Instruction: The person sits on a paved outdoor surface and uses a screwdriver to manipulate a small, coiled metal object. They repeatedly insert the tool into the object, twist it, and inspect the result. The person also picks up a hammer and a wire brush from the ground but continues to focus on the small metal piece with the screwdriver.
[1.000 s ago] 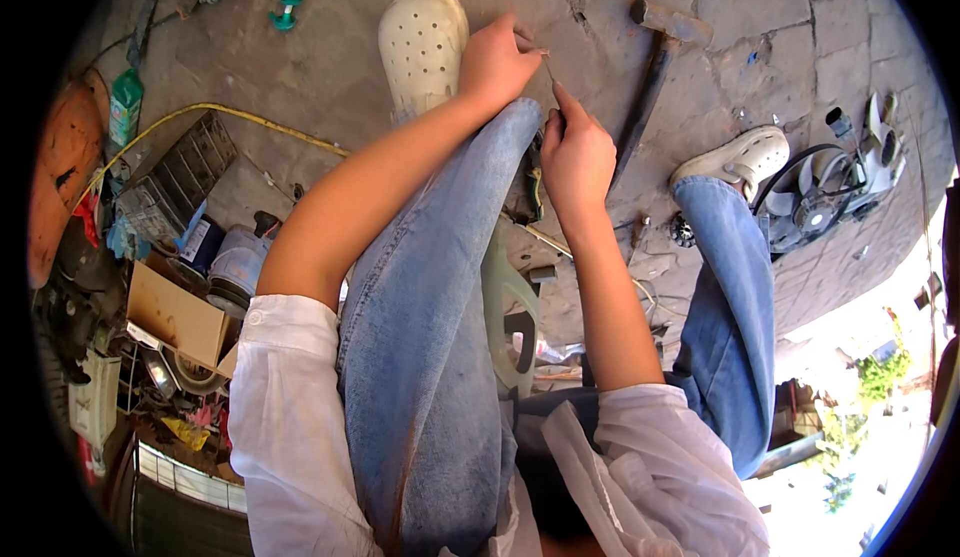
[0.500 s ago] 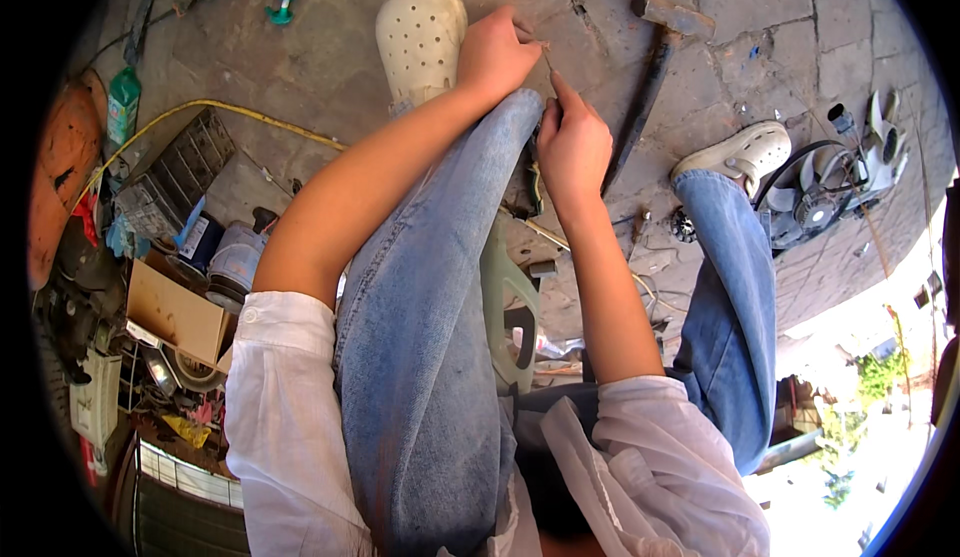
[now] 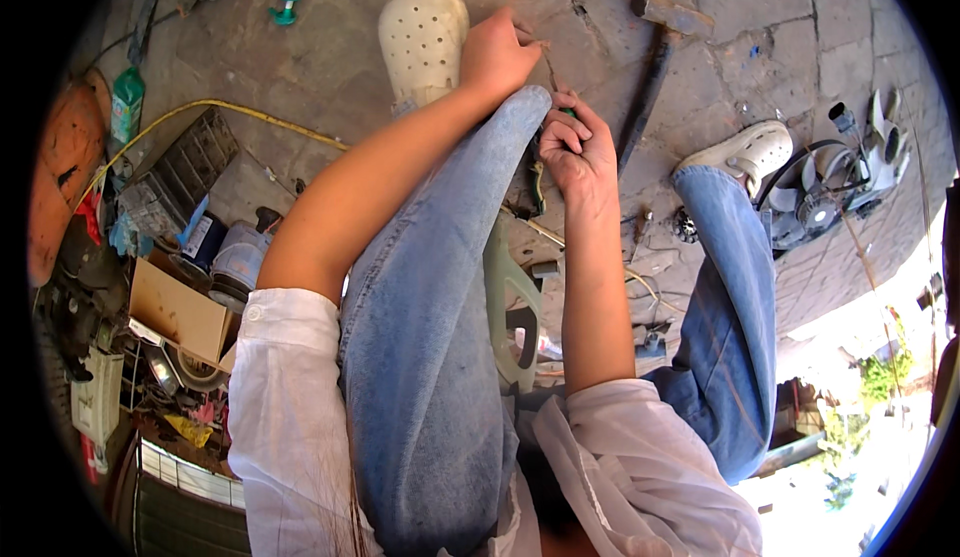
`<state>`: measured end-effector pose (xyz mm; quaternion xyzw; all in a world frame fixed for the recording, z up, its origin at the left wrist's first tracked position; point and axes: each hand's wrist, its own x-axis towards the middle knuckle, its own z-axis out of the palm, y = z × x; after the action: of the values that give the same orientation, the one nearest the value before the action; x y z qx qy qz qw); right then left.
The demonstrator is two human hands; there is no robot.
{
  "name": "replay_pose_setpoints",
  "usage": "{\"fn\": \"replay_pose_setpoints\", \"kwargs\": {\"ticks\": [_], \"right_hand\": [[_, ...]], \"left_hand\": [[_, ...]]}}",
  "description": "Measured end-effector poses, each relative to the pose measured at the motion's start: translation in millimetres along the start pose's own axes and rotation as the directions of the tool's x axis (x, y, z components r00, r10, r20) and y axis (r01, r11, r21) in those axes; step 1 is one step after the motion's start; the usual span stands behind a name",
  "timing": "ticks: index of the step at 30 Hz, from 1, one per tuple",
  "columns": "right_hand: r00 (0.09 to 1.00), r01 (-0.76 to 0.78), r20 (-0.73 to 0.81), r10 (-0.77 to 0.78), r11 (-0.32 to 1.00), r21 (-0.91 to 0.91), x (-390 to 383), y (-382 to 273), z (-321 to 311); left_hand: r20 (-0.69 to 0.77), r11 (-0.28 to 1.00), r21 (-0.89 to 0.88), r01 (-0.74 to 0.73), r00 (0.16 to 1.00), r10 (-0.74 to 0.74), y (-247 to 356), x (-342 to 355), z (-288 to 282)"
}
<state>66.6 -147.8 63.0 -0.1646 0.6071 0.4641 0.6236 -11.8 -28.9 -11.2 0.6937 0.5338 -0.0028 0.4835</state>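
My left hand (image 3: 497, 54) rests over my raised left knee, its fingertips pinched on the end of a thin wire (image 3: 549, 65) that runs down toward my other hand. My right hand (image 3: 578, 152) is curled shut just below it, palm turned up, gripping a small green-handled tool (image 3: 567, 113) of which only a bit shows. Both hands hover above the stone floor, beside my white perforated clog (image 3: 422, 35). A pair of green-handled pliers (image 3: 537, 185) hangs below my knee, partly hidden by the jeans.
A hammer (image 3: 655, 52) lies on the paving to the right of my hands. A black fan assembly (image 3: 822, 197) sits by my other clog (image 3: 735, 156). At left are a yellow hose (image 3: 235, 114), a dark crate (image 3: 180, 172), a cardboard box (image 3: 175, 315) and cluttered parts.
My right hand has drawn back from the wire, turned palm up and curled closed around the small tool. My left hand stays pinched on the wire at the knee.
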Motion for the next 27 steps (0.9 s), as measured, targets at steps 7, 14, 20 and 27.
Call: {"fn": "replay_pose_setpoints", "kwargs": {"ticks": [7, 14, 20, 27], "right_hand": [[0.740, 0.515, 0.166, -0.652, 0.390, -0.763, 8.2, 53.3, -4.8], [0.341, 0.331, 0.629, -0.699, -0.537, -0.776, 6.1, 41.3, -11.3], [0.488, 0.155, 0.716, -0.499, -0.758, -0.634, -11.7, 31.3, -2.9], [0.512, 0.196, 0.730, -0.453, -0.766, -0.613, -10.7, 26.3, 5.7]], "left_hand": [[-0.032, 1.000, -0.028, 0.013, 0.999, -0.014, 2.3, -2.3, 2.0], [-0.015, 0.996, -0.084, 0.022, 1.000, -0.023, 5.3, -3.5, -1.3], [-0.028, 0.999, -0.035, -0.016, 0.999, 0.015, 0.2, -4.6, 0.3], [-0.007, 0.998, -0.062, -0.020, 1.000, 0.019, 3.7, -6.0, -0.3]]}}
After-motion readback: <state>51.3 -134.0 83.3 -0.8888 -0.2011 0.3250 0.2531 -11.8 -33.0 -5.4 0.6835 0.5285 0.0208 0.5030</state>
